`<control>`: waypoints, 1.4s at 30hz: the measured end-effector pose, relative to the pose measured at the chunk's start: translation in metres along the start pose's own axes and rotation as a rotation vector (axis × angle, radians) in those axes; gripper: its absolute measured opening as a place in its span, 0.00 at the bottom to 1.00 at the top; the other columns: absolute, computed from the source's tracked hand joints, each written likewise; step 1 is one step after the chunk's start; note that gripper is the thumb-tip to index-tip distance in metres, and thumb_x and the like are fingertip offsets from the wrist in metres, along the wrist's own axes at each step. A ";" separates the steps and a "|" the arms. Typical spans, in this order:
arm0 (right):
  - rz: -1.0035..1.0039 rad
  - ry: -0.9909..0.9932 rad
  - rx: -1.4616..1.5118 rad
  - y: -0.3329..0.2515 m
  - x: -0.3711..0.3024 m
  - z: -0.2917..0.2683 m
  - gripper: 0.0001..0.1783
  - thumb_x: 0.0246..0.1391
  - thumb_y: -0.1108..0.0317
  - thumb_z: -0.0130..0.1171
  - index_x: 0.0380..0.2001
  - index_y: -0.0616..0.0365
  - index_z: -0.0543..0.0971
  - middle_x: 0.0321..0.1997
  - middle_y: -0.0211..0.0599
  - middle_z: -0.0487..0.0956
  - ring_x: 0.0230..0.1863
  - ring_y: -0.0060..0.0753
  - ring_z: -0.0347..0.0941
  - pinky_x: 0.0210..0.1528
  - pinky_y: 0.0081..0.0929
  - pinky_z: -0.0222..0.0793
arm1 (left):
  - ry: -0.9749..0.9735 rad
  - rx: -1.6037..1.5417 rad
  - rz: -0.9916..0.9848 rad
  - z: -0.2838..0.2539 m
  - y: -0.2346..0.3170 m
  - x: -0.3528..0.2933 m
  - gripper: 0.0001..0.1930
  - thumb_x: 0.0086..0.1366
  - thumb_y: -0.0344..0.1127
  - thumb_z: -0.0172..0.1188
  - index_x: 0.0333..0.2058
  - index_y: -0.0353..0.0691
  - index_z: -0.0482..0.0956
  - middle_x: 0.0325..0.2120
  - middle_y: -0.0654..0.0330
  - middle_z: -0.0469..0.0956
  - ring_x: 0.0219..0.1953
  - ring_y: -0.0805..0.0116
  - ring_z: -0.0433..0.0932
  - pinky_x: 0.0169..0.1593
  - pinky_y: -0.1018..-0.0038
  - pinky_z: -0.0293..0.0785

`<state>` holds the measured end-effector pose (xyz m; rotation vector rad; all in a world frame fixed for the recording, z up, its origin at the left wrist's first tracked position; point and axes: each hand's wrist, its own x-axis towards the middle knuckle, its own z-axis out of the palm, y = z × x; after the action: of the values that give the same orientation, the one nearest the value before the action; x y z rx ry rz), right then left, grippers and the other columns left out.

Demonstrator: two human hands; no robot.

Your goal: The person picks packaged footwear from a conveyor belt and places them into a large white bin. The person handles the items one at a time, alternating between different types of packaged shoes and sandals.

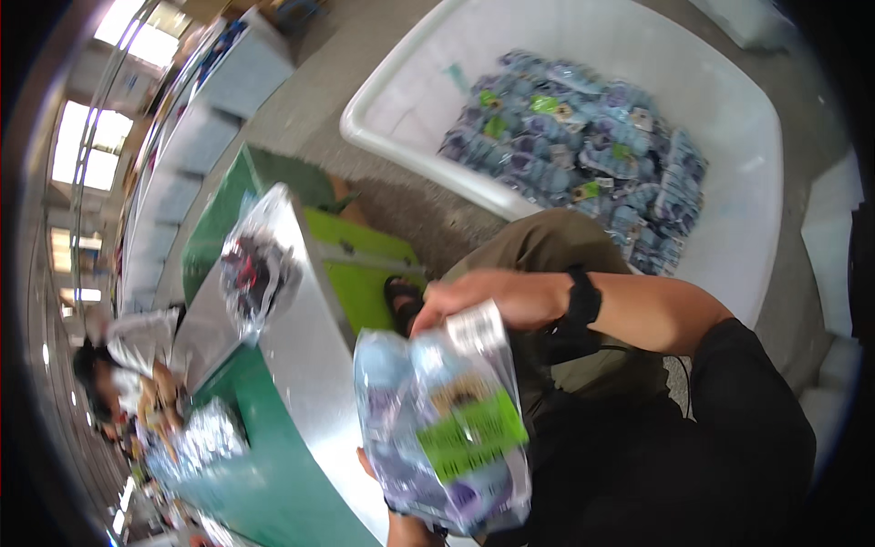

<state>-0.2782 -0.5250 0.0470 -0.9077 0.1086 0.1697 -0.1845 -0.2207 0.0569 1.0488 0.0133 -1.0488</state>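
Beside metal tabletop (319, 383), left hand (365, 463), mostly hidden, held plastic-wrapped bundle (442, 428); right hand (488, 299) blurred, grip I couldn't tell.

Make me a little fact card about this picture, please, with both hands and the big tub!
bag: clear, blue and purple inside
label: green, on the bag
left hand: behind the bag, mostly hidden
right hand: at the bag's top, blurry
tub: white, many similar packs inside
metal table: left of the bag, another bag on it
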 end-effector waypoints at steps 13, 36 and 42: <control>-0.206 0.087 -0.445 -0.019 -0.115 -0.016 0.34 0.53 0.61 0.73 0.59 0.64 0.72 0.50 0.34 0.81 0.47 0.21 0.75 0.50 0.24 0.73 | -0.125 0.136 -0.036 0.035 -0.008 0.007 0.46 0.66 0.68 0.48 0.70 0.36 0.60 0.65 0.45 0.67 0.64 0.45 0.69 0.65 0.47 0.67; 0.136 1.108 -0.112 0.057 -0.239 -0.229 0.39 0.59 0.55 0.67 0.64 0.69 0.66 0.53 0.53 0.77 0.46 0.41 0.80 0.39 0.35 0.83 | -0.189 -0.017 0.055 -0.049 0.016 0.028 0.36 0.72 0.56 0.53 0.68 0.35 0.62 0.56 0.50 0.75 0.57 0.55 0.75 0.63 0.57 0.70; -0.217 0.831 -0.105 -0.026 -0.203 -0.138 0.20 0.67 0.60 0.58 0.56 0.60 0.76 0.40 0.33 0.81 0.42 0.29 0.81 0.40 0.29 0.79 | 0.021 0.125 0.097 -0.044 0.024 0.018 0.27 0.75 0.50 0.48 0.64 0.37 0.68 0.48 0.55 0.78 0.49 0.59 0.78 0.55 0.59 0.76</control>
<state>-0.4752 -0.6704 0.0166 -1.0412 0.7730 -0.4187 -0.1381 -0.2000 0.0412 1.1622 -0.0859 -0.9603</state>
